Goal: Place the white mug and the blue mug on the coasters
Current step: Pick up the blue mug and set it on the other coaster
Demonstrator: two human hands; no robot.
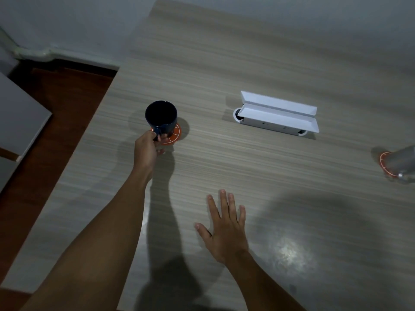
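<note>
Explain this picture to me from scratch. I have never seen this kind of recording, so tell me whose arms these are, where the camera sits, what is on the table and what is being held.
There is no machine here: a person works with bare hands, and a wide-angle camera worn on their head looks forward and down, so both arms reach in from the bottom of the picture.

The left hand grips the handle of the blue mug, which sits on or just over an orange coaster; whether it has touched down cannot be told. The right hand is open with fingers spread, holding nothing, over the wood-grain table.

At the right edge a pale mug, apparently the white mug, is on a second orange coaster, partly cut off by the frame. In the middle of the table is an open white box.
</note>
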